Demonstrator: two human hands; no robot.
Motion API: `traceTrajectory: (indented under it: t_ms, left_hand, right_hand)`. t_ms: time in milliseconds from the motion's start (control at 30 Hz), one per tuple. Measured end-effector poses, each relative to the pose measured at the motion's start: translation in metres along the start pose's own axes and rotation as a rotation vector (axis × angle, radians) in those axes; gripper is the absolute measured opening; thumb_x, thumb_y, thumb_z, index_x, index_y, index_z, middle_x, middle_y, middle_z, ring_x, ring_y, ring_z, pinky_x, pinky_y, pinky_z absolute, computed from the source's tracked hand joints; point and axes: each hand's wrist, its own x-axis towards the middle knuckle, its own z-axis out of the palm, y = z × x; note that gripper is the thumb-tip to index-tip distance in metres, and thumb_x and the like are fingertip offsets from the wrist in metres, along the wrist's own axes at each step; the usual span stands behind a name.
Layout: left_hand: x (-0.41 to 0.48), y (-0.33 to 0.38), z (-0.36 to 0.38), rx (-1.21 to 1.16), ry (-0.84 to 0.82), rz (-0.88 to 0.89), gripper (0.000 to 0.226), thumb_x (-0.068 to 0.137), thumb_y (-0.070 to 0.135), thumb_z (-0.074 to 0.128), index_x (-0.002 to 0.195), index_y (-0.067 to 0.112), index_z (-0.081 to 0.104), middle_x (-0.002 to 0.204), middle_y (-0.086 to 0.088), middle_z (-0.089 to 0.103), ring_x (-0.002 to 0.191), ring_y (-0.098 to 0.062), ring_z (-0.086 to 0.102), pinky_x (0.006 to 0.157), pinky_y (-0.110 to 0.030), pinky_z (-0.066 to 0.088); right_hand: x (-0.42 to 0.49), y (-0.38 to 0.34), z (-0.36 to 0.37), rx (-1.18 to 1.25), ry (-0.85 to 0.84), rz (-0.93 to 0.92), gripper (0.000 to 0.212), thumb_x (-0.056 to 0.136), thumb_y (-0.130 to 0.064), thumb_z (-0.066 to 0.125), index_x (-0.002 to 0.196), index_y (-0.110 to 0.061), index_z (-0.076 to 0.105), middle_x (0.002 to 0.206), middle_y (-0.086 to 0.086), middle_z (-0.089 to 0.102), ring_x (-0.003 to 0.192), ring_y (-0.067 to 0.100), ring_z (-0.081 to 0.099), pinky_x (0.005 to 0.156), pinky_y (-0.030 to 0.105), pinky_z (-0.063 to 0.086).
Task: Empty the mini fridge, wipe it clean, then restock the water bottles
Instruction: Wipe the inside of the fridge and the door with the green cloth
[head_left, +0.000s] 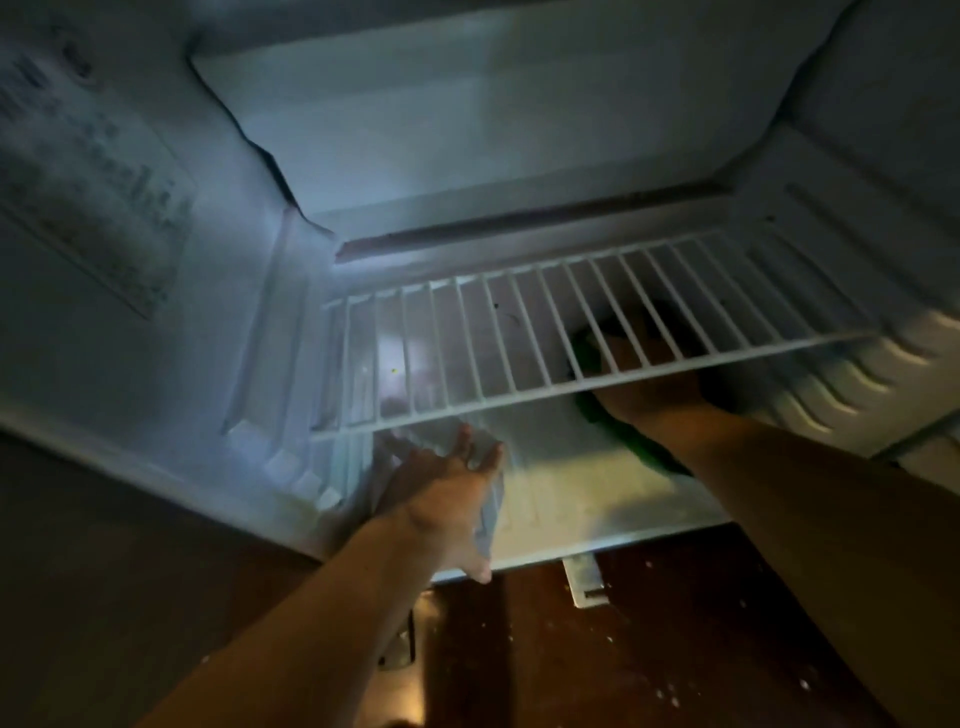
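Note:
The mini fridge stands open with a white wire shelf across its middle. Nothing stands on the shelf. Below the shelf, my right hand presses a green cloth onto the white fridge floor at the right, partly hidden by the shelf bars. My left hand reaches in at the lower left and holds a clear plastic piece near the floor's front edge; its shape is hard to make out. No water bottles are visible.
A freezer compartment sits at the top of the fridge. A printed label is on the left inner wall. Dark brown floor with white specks lies in front, with a white hinge bracket at the fridge's base.

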Motion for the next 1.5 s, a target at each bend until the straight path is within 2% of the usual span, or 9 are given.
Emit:
traceTrajectory:
  t_ms: [133, 300, 533, 633, 800, 1000, 1200, 1333, 1500]
  left_hand:
    - [-0.004, 0.005, -0.007, 0.021, 0.015, -0.006, 0.135, 0.058, 0.056, 0.083, 0.152, 0.034, -0.011, 0.159, -0.004, -0.020, 0.148, -0.031, 0.011, 0.116, -0.055, 0.016]
    - [-0.009, 0.012, -0.011, 0.064, 0.011, -0.053, 0.135, 0.057, 0.057, 0.083, 0.151, 0.034, -0.011, 0.160, -0.005, -0.018, 0.147, -0.034, 0.013, 0.114, -0.058, 0.019]
    - [-0.010, 0.014, -0.007, 0.027, 0.010, -0.050, 0.133, 0.062, 0.054, 0.082, 0.150, 0.035, -0.015, 0.159, 0.001, -0.022, 0.147, -0.038, 0.008, 0.114, -0.056, 0.021]
    - [-0.010, 0.010, -0.004, -0.026, 0.029, -0.044, 0.133, 0.060, 0.053, 0.084, 0.150, 0.038, -0.012, 0.159, 0.003, -0.019, 0.146, -0.037, 0.013, 0.115, -0.051, 0.026]
    - [-0.011, 0.014, -0.007, 0.019, 0.022, -0.046, 0.133, 0.060, 0.054, 0.083, 0.151, 0.036, -0.012, 0.160, -0.002, -0.018, 0.147, -0.034, 0.009, 0.116, -0.051, 0.021]
    - [-0.011, 0.018, -0.006, 0.032, -0.001, -0.085, 0.130, 0.064, 0.055, 0.080, 0.150, 0.036, -0.015, 0.160, -0.002, -0.020, 0.145, -0.045, 0.000, 0.114, -0.062, 0.011]
    - [-0.004, 0.012, 0.002, -0.004, -0.012, -0.083, 0.131, 0.064, 0.057, 0.079, 0.148, 0.036, -0.020, 0.157, 0.001, -0.025, 0.143, -0.051, -0.006, 0.114, -0.063, 0.008]
    - [-0.008, 0.015, -0.002, 0.019, -0.017, -0.073, 0.127, 0.069, 0.053, 0.078, 0.149, 0.033, -0.019, 0.157, -0.001, -0.025, 0.143, -0.049, -0.011, 0.115, -0.061, 0.003]
    - [-0.008, 0.013, -0.002, -0.035, -0.037, -0.088, 0.129, 0.068, 0.050, 0.081, 0.148, 0.037, -0.019, 0.156, 0.003, -0.026, 0.144, -0.046, -0.010, 0.116, -0.060, 0.008]
  right_hand:
    - [-0.076, 0.001, -0.052, -0.114, -0.107, -0.158, 0.042, 0.089, -0.048, 0.051, 0.128, -0.032, 0.052, 0.137, 0.017, 0.045, 0.119, 0.044, 0.045, 0.098, 0.051, 0.041]
    - [-0.147, 0.006, -0.058, -0.176, -0.013, -0.287, 0.032, 0.079, -0.039, 0.068, 0.102, -0.018, 0.068, 0.095, 0.020, 0.064, 0.074, 0.037, 0.059, 0.062, 0.044, 0.050]
    - [-0.075, -0.043, -0.060, -0.115, -0.032, -0.011, 0.038, 0.092, -0.031, 0.055, 0.129, -0.025, 0.052, 0.131, 0.023, 0.047, 0.117, 0.047, 0.046, 0.094, 0.058, 0.040]
    - [-0.056, -0.054, -0.057, -0.128, -0.249, 0.097, 0.044, 0.101, -0.034, 0.036, 0.144, -0.023, 0.034, 0.149, 0.022, 0.030, 0.134, 0.048, 0.028, 0.106, 0.056, 0.027]
    - [-0.120, -0.022, -0.084, -0.218, -0.270, -0.088, 0.045, 0.098, -0.040, 0.044, 0.139, -0.023, 0.035, 0.126, 0.019, 0.048, 0.109, 0.039, 0.053, 0.084, 0.043, 0.045]
    - [-0.146, -0.010, -0.091, -0.184, -0.394, -0.102, 0.048, 0.099, -0.042, 0.041, 0.140, -0.026, 0.023, 0.128, 0.016, 0.041, 0.113, 0.033, 0.051, 0.088, 0.041, 0.044]
    - [-0.082, -0.007, -0.060, -0.235, -0.103, -0.118, 0.048, 0.088, -0.041, 0.061, 0.130, -0.019, 0.048, 0.107, 0.022, 0.057, 0.086, 0.038, 0.061, 0.071, 0.040, 0.050]
    - [-0.027, -0.006, -0.043, -0.034, -0.152, -0.135, 0.037, 0.094, -0.039, 0.046, 0.126, -0.020, 0.053, 0.125, 0.017, 0.057, 0.115, 0.040, 0.053, 0.098, 0.051, 0.042]
    - [-0.008, -0.002, -0.044, 0.045, -0.133, -0.164, 0.030, 0.091, -0.044, 0.045, 0.106, -0.024, 0.061, 0.106, 0.016, 0.062, 0.099, 0.040, 0.059, 0.085, 0.049, 0.051]
